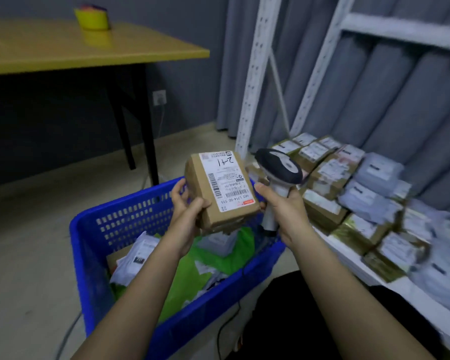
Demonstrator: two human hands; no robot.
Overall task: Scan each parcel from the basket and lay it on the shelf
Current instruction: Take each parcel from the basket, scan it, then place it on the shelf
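Left hand (pixel 186 207) fingers curl under cardboard parcel (pixel 220 189) above basket (pixel 130 216); right hand (pixel 283 211) fingers wrap scanner (pixel 278 178) handle beside it.

Matt cardboard parcel (pixel 220 189); plastic basket (pixel 130 219)

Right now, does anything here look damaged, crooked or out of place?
Nothing serious. The cardboard parcel in the left hand is tilted, and its lower edge looks slightly crumpled. The right hand holds the scanner beside it. Parcels on the shelf lie in fairly even rows.
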